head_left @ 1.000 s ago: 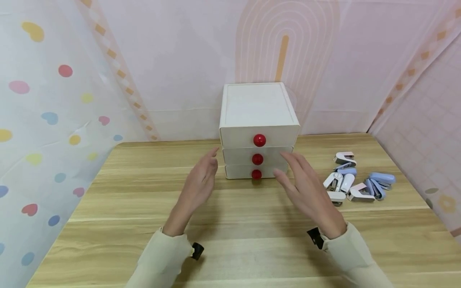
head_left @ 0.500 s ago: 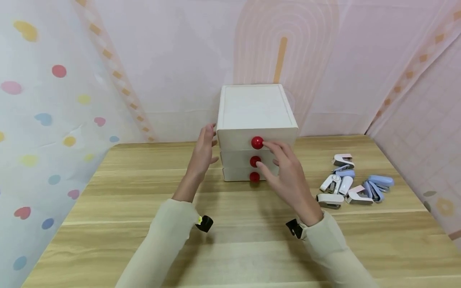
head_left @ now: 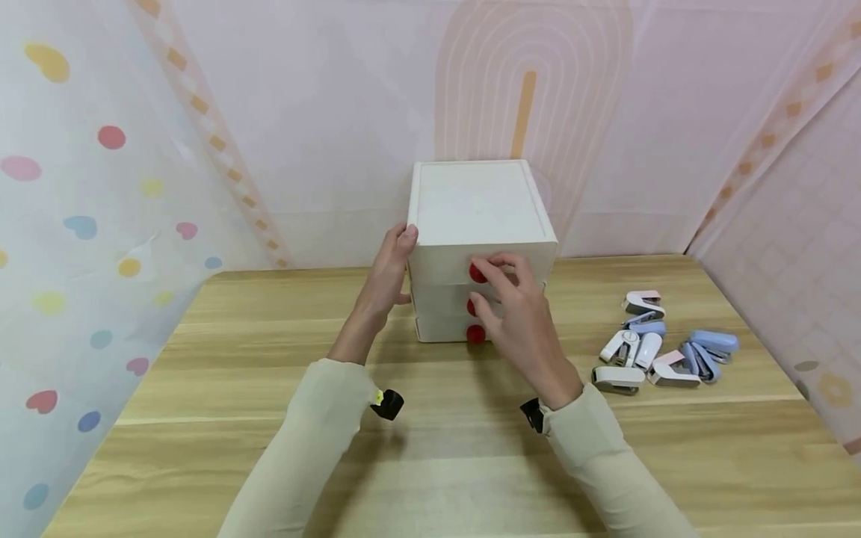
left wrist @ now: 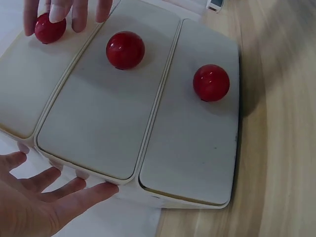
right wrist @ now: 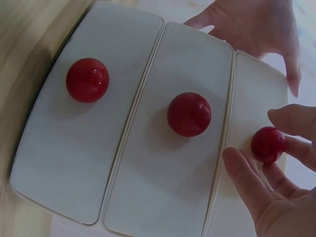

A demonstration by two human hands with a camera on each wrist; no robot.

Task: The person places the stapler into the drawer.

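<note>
Since a second ago, both hands gone from hovering over the wooden desk (head_left: 202, 388) to contact with the small white plastic three-drawer chest (head_left: 474, 202). Left hand (head_left: 389, 273) now laid flat against the chest's left side wall, fingers (left wrist: 74, 195) straight and relaxed, holding nothing. Right hand (head_left: 514, 314) now up at the front, thumb and fingertips (right wrist: 247, 177) closing round the round red knob of the top drawer (right wrist: 267, 144); contact looks light, a pinch just forming. Middle red knob (right wrist: 189, 114) and bottom red knob (right wrist: 88, 79) untouched. All three drawers flush and shut. Chest standing at the back middle of the desk, close to the pink patterned backdrop (head_left: 336, 112).

Probably light, hollow, rigid plastic, likely to slide on the smooth wood unless steadied at the side. Glossy ball knob likely slippery; best taken with thumb and two fingers behind its widest part, near the stem.

Off to the right, well apart from the chest, a loose cluster of small white, pink and blue staplers (head_left: 662, 344). Pale cream sleeves on both forearms.
</note>
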